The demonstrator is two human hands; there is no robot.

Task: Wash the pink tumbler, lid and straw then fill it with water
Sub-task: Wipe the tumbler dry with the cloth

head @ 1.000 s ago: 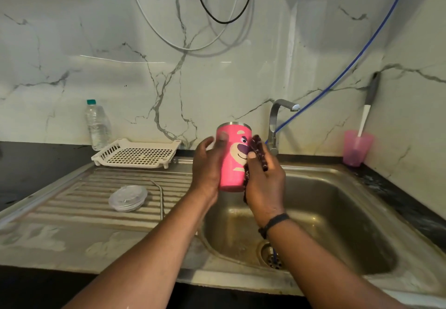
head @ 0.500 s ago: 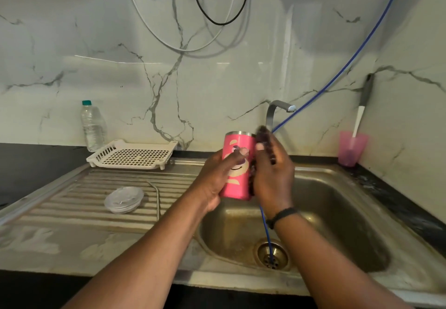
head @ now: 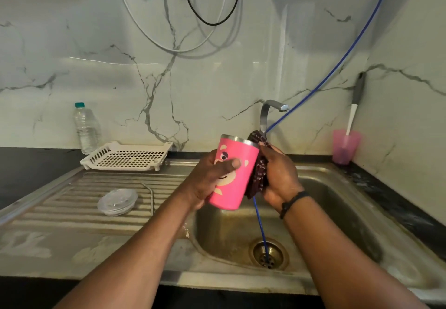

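Marble wall behind, steel sink (head: 350, 202) below: our left hand (head: 212, 180) wraps the pink tumbler (head: 235, 175) mid-body above the basin, our right hand (head: 277, 178) pressing a dark scrubber (head: 259, 175) to its side. Rigid, probably slick when wet, so we grip the waist firmly.

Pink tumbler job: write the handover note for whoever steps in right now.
Left hand grips the pink tumbler, held tilted over the sink.
Right hand presses a dark scrubber against the tumbler's side.
Clear lid and straw lie on the drainboard.
Tap shows no water running.
Done: the tumbler's outside is being scrubbed.
Left: rinse the tumbler, wash lid and straw, fill with water.
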